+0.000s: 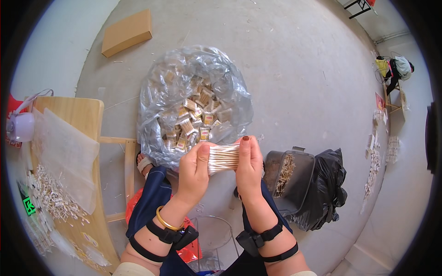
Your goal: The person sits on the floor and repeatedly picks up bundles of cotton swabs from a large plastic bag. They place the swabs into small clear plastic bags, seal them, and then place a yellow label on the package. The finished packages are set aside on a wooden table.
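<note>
A bundle of cotton swabs (223,158) lies level between my two hands, its sticks side by side. My left hand (194,171) grips one end, thumb on top. The opposite end is held by my right hand (249,161), its thumb also on top. Whether a clear wrapper covers the bundle I cannot tell. Just beyond my hands stands a large clear plastic bag (152,106), wide at the mouth. Inside it many small packs of cotton swabs (195,119) are heaped, some with yellow and red labels.
To the left is a wooden table (94,115) with loose cotton swabs (57,193) and clear plastic bags (69,147). At right stand a grey bin (299,175) holding swabs and a black plastic bag (329,188). A cardboard box (127,33) lies far left. Another person (398,69) is at far right.
</note>
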